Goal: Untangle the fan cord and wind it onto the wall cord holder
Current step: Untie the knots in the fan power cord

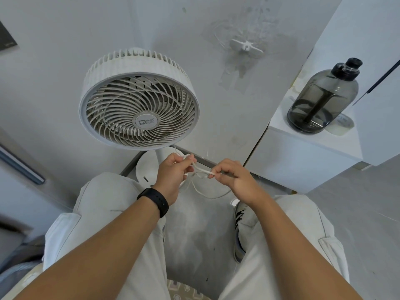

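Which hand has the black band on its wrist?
The left hand, nearer the fan, has the black band on its wrist. The right hand has a bare wrist. Both pinch the white cord.

left hand, right hand, pinching cord

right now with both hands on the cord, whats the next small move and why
Probably draw the hands apart gently to loosen the knot. The left hand and right hand both pinch the cord where it crosses itself, a loop hangs slack below, and the holder on the wall is bare.
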